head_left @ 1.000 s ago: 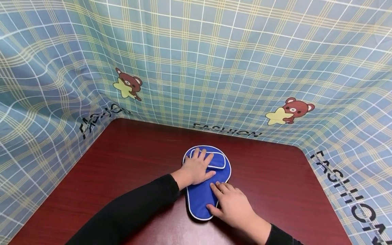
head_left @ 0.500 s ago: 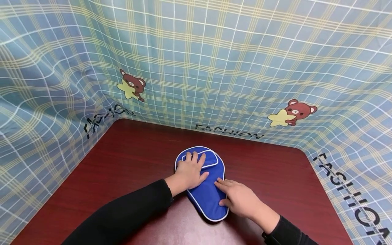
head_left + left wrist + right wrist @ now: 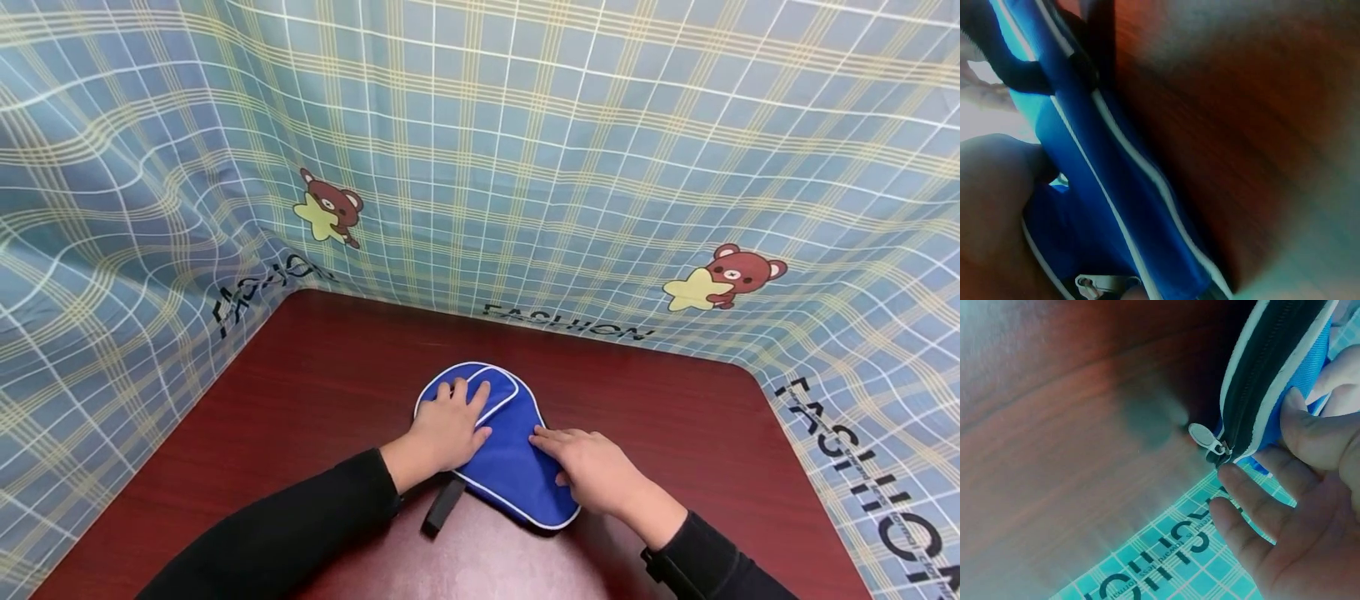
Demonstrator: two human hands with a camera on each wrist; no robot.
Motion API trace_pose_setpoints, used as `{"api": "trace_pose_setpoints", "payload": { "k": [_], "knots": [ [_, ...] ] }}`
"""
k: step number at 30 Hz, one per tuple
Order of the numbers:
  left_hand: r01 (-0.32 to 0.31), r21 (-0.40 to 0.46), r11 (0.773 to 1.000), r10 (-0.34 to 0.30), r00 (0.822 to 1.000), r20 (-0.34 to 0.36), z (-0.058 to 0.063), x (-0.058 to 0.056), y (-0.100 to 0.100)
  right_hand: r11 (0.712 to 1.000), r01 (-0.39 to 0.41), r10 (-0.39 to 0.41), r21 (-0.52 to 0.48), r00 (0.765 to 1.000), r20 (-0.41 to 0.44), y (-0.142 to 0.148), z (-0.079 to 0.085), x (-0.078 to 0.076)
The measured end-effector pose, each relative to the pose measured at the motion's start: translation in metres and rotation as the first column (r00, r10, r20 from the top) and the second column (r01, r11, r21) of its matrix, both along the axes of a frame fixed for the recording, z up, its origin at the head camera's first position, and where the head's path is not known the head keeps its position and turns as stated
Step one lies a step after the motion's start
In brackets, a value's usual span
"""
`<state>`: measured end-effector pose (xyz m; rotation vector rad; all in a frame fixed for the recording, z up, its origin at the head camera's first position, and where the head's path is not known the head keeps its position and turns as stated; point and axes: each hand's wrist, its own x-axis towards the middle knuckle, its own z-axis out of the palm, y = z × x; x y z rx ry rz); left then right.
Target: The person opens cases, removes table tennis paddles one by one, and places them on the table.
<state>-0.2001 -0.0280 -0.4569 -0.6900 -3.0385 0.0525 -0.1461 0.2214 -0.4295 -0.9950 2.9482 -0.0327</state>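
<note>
I have a blue zippered paddle case (image 3: 517, 454) lying on the worktop (image 3: 337, 367).
My left grip (image 3: 444, 427) spreads over the case's pocket (image 3: 501, 392); my right grip (image 3: 592, 468), fingers extended, touches the case's edge; neither grasps.

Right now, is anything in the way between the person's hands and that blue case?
Nothing visible is: the left hand lies directly on the blue case, and the right hand touches its right side. The black strap sticks out from the near edge, blocking neither hand.
</note>
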Motion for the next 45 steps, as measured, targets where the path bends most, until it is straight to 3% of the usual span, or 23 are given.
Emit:
{"api": "trace_pose_setpoints", "payload": {
  "k": [13,17,22,26,32,36,40,45],
  "knots": [
    [-0.017,0.062,0.998,0.019,0.999,-0.041,0.006,0.02,-0.008,0.993,-0.068,0.076,0.097,0.994,-0.081,0.004,0.005,-0.015],
    [-0.024,0.058,0.998,0.03,0.994,-0.102,0.005,0.03,-0.007,0.989,-0.082,0.093,0.125,0.992,-0.089,0.003,0.002,-0.017],
    [-0.056,0.033,0.998,0.061,0.976,-0.207,0.001,0.038,-0.002,0.988,-0.088,0.104,0.129,0.988,-0.118,0.002,0.002,-0.016],
    [-0.102,0.02,0.995,0.104,0.968,-0.231,0.0,0.042,0.003,0.983,-0.093,0.117,0.157,0.981,-0.155,0.001,0.004,-0.017],
    [-0.125,-0.023,0.992,0.116,0.966,-0.232,0.008,0.044,0.007,0.988,-0.072,0.085,0.134,0.993,-0.087,0.002,0.003,-0.021],
    [-0.132,-0.085,0.988,0.115,0.977,-0.182,0.016,0.043,0.006,0.997,-0.038,0.037,0.074,0.999,0.022,0.002,0.0,-0.022],
    [-0.126,-0.081,0.989,0.119,0.989,-0.084,0.021,0.041,0.002,0.999,-0.006,0.001,0.046,0.993,0.12,0.0,-0.003,-0.021],
    [-0.008,0.001,1.0,0.008,0.998,0.067,0.023,0.03,0.0,1.0,0.01,-0.008,-0.017,0.991,0.133,-0.005,-0.003,-0.021]
  ]
}}
